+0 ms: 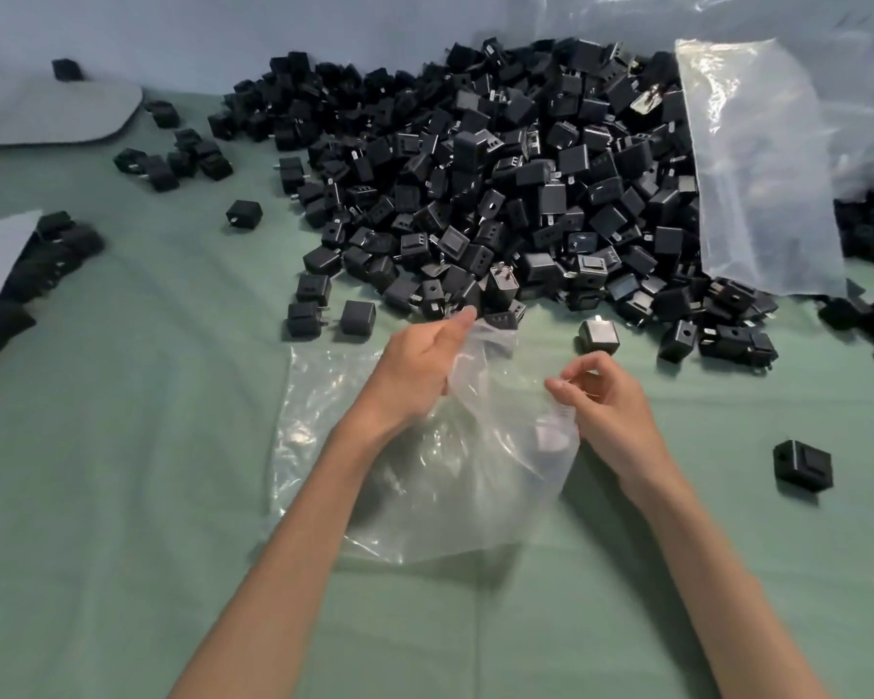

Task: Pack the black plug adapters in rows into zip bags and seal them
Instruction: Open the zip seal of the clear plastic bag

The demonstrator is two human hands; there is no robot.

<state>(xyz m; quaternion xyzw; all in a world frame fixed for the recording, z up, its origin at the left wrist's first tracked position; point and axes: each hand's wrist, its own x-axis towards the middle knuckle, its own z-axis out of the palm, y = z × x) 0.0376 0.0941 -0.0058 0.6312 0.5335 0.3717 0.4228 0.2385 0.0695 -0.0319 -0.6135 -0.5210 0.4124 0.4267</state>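
Observation:
A large pile of black plug adapters covers the far middle of the green cloth. In front of it lies a clear zip bag, crumpled and see-through, with no adapters visible inside. My left hand grips the bag's top edge near the pile's front. My right hand pinches the bag's right edge between thumb and fingers. A single adapter with prongs up sits just beyond my right hand.
A big clear plastic bag lies over the pile's right side. Loose adapters are scattered: one at the right, a pair left of my hands, clusters at the far left. Pale sheets lie at the left.

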